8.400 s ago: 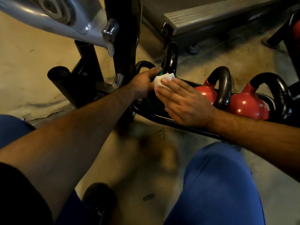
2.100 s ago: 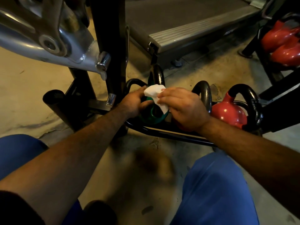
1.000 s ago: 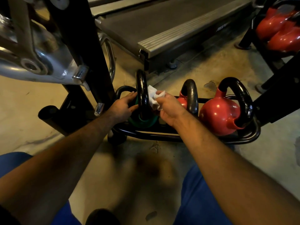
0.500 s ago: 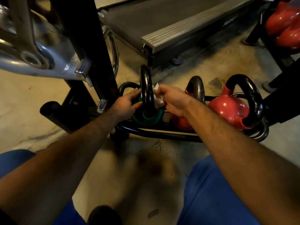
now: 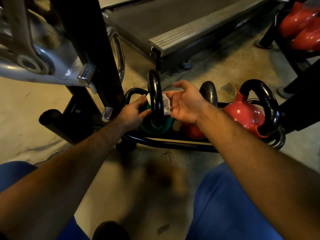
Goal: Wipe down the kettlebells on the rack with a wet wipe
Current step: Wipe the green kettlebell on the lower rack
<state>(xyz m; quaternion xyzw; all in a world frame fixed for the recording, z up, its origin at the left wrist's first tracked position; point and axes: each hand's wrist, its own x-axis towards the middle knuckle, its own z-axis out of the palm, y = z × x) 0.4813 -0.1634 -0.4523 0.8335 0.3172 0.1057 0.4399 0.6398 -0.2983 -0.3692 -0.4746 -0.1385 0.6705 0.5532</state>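
A green kettlebell (image 5: 156,131) with a black handle stands at the left end of a low black rack (image 5: 173,143). A white wet wipe (image 5: 166,105) is threaded through that handle, one end showing on each side. My left hand (image 5: 132,111) rests against the bell's left side and pinches the wipe's left end. My right hand (image 5: 186,103) is on the right of the handle, palm up with fingers spread, and the wipe's right end lies against its fingertips. Two red kettlebells (image 5: 244,115) stand further right on the rack, the nearer one partly hidden by my right wrist.
A black upright post (image 5: 90,40) and a silver machine arm (image 5: 34,61) crowd the left. A treadmill deck (image 5: 173,23) lies behind the rack. More red kettlebells (image 5: 303,23) sit on another stand at the top right. My blue-trousered knees frame the concrete floor below.
The wipe has gone from the right side of the green bell's handle through its loop. My right hand has opened its grip and turned palm up. My left fingers now reach the wipe's left end.
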